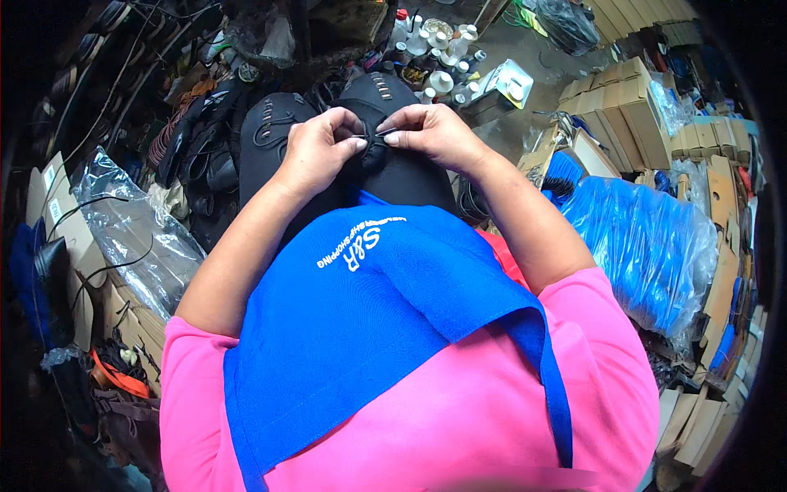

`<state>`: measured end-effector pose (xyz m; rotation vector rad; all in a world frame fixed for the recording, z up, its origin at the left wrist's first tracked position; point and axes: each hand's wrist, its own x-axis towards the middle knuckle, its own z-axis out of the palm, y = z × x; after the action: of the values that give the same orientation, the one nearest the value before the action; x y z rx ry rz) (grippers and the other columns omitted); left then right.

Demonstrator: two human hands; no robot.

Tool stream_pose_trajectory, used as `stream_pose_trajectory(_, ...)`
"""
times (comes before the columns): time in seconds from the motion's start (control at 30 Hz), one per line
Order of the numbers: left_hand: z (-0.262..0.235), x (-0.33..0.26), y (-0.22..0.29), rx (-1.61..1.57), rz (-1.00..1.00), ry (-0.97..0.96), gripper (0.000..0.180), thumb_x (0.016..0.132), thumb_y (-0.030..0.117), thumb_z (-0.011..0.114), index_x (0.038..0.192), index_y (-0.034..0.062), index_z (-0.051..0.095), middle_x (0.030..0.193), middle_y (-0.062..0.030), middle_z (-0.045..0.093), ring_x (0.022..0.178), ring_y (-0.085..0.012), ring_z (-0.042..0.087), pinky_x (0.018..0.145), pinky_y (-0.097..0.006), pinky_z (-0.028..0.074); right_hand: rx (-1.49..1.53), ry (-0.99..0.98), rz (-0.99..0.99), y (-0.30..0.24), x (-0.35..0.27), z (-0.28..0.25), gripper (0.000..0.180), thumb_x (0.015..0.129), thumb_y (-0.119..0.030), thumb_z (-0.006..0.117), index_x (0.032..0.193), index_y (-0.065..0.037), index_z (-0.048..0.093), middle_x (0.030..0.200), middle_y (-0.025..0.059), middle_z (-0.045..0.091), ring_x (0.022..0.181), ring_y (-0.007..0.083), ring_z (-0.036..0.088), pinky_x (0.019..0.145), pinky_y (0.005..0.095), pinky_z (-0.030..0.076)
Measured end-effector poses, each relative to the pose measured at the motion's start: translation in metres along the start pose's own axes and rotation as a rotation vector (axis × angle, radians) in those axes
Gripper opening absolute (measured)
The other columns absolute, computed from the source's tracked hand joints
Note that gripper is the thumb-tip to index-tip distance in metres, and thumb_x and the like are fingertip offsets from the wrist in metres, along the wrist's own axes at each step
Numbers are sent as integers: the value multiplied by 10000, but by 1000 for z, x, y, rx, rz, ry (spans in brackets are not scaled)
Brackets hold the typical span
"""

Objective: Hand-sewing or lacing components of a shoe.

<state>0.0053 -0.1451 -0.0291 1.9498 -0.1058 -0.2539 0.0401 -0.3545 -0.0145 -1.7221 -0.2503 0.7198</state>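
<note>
Blue cloth drapes your lap over pink shirt. Blue plastic-wrapped bundle sits at your right, stacked cardboard boxes beyond. Black shoe upper rests on your lap, centre frame. Your left hand and right hand meet on it, fingers pinching thin black lace at its front. Small white bottles cluster ahead.

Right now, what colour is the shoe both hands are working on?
Black: the lace-up shoe upper, pinched by the left hand and right hand, clearest in the head view.
</note>
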Motion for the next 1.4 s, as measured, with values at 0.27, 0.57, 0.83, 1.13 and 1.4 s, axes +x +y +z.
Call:
stream_pose_trajectory(0.27,-26,2,14,418,392,9,125,679,56,716,776,37,639,753,-102,609,773,-271,575,703,-364,460,-264,-68,-94,-7,10,-14,133,782,-145,713,831,-29,671,782,14,663,741,71,575,705,254,470)
stream_pose_trajectory(0.57,-28,-5,21,287,81,-153,126,799,49,632,909,11,584,759,-131,604,720,-220,594,676,-347,463,-237,-21,-74,6,-8,-28,189,807,-147,712,935,-22,650,857,-7,613,781,75,556,712,239,456)
stream_pose_trajectory(0.83,-25,6,28,426,244,-249,124,831,62,561,946,16,567,813,-183,624,787,-319,620,711,-381,474,-510,181,-298,-26,-24,-59,159,823,-169,658,868,-18,633,830,27,536,759,115,537,703,268,444)
stream_pose_trajectory(1.13,-30,7,27,557,285,-278,109,827,94,544,908,22,545,793,-205,594,809,-392,586,704,-453,456,-1323,63,-513,-55,-11,-19,124,821,-204,610,875,-96,641,852,74,608,899,248,583,805,369,413)
stream_pose_trajectory(1.4,-44,-2,9,726,453,-268,117,795,83,508,911,95,502,853,-96,615,890,-294,602,777,-435,434,-1287,-157,-524,-34,6,-10,101,753,-143,609,834,-134,549,703,42,598,806,237,591,769,369,392)
